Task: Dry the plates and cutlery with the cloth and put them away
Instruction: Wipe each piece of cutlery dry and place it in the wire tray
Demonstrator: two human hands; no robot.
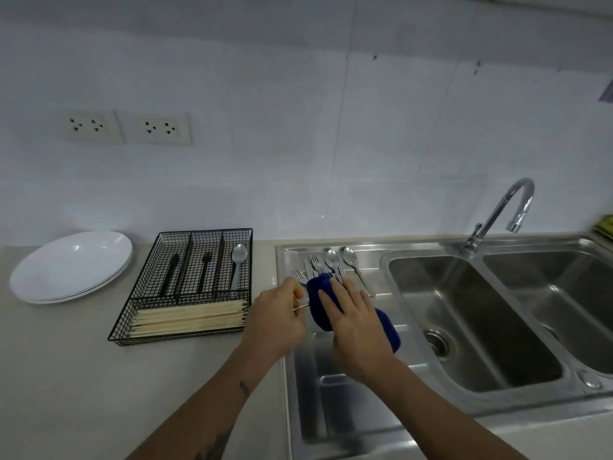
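The left hand (273, 322) pinched the thin metal handle of one piece of cutlery (301, 306); its grip was clenched on that handle, whose far end ran into the cloth (386, 330) just to the right. What kind of piece it was could not be told, since the cloth hid its head. The right hand (353, 322) lay over the blue cloth with fingers curled around it, grasping the cloth wrapped about the hidden end. Both hands were above the steel drainboard (308, 376).

Just beyond the hands, more wet cutlery lay on the drainboard: forks (313, 262) and two spoons (350, 257), their handles running toward the cloth. To the right of the right hand were the sink (464, 313) with its two basins and the tap (504, 214).

Left of the left hand, a black wire tray (126, 322) sat on the worktop (59, 376). Its far compartments held a black knife (170, 270), a black fork (205, 268) and a steel spoon (238, 260); the near compartment held pale chopsticks (189, 318). Further left, well apart from the hands, white plates (71, 265) were stacked on the worktop.
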